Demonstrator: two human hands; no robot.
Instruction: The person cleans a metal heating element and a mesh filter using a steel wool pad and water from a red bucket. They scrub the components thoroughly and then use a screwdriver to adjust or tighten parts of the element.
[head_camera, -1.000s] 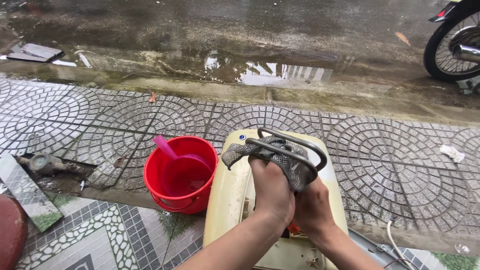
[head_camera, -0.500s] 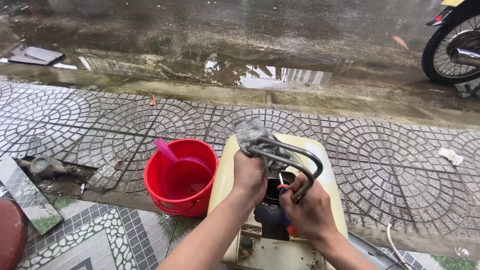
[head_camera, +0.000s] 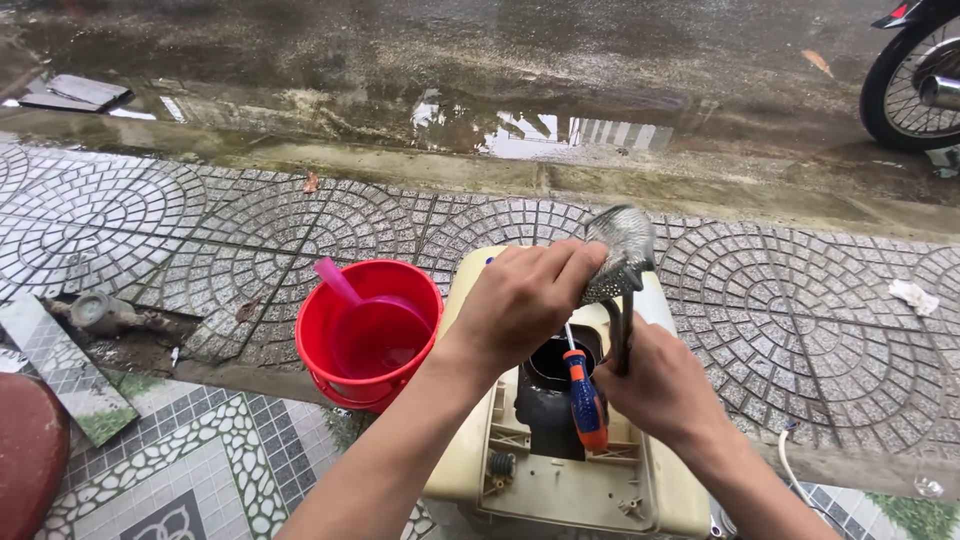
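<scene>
Heating coil, apparently turned edge-on since before, both hands gripping.

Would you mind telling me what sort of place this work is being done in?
Most likely an outdoor pavement beside a street, after rain. The ground is patterned paving stones, a wet road with a puddle runs along the kerb, and a motorbike wheel stands at the roadside.

Red bucket w/ pink scoop on patterned paving; wet road, motorbike wheel top rt.
</scene>
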